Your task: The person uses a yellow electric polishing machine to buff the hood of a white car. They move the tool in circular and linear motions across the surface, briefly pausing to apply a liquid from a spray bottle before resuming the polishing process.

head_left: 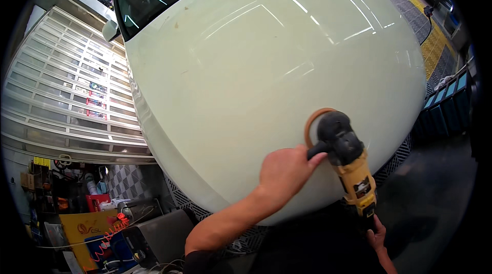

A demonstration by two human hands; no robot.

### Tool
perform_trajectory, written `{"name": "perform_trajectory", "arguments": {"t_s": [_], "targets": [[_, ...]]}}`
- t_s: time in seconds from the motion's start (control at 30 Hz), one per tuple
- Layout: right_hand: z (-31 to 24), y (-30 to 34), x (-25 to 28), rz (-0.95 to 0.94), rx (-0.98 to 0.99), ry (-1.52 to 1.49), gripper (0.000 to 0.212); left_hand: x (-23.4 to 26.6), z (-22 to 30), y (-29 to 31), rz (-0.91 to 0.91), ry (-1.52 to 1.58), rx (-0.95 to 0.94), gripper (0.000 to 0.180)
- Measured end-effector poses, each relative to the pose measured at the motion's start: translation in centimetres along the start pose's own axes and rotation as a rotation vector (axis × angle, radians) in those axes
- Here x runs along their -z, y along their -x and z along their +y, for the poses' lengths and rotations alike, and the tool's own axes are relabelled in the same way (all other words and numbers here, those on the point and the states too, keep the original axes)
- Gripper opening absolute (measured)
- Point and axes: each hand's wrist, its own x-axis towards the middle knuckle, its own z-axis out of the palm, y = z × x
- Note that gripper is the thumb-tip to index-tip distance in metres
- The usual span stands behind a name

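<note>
"While the L hand (pixel 287 171) grips the stubby black side handle (pixel 319 150) on the yellow-and-black power polisher (pixel 354 175), what's the R hand (pixel 378 234) doing?"

"Wrapped round the polisher's near end — partly hidden, tho. Polisher's over the near right part of the glossy cream-white car hood (pixel 230 84), round orange-edged pad (pixel 309 129) apparently against it."

"Best technique?"

"Prob. pad flat, pressure light & even — extra care nr the curved edge, i.e. no tilting."
</note>
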Motion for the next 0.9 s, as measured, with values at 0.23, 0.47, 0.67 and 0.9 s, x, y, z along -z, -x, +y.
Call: {"name": "perform_trajectory", "arguments": {"t_s": [0.23, 0.47, 0.67, 0.9], "targets": [[-3.2, -2.8, 1.5, 0.091, -0.202, -0.074, 0.087, 0.3, 3.1, -6.2, 0.016, 0.057, -0.083, 0.068], [-19.8, -15.8, -10.9, -0.337, -0.056, -0.029, 0.059, 10.8, -15.2, -2.1, 0.248, -0.181, 0.295, 0.074], [-29.6, -25.1, -22.5, -0.563, 0.119, 0.093, 0.059, 14.7, -33.4, 2.6, 0.483, -0.234, 0.523, 0.083], [-31.7, -30.8, -19.5, -0.472, 0.095, 0.148, 0.058, 18.4, -30.8, -6.6, 0.391, -0.243, 0.497, 0.091]]}}
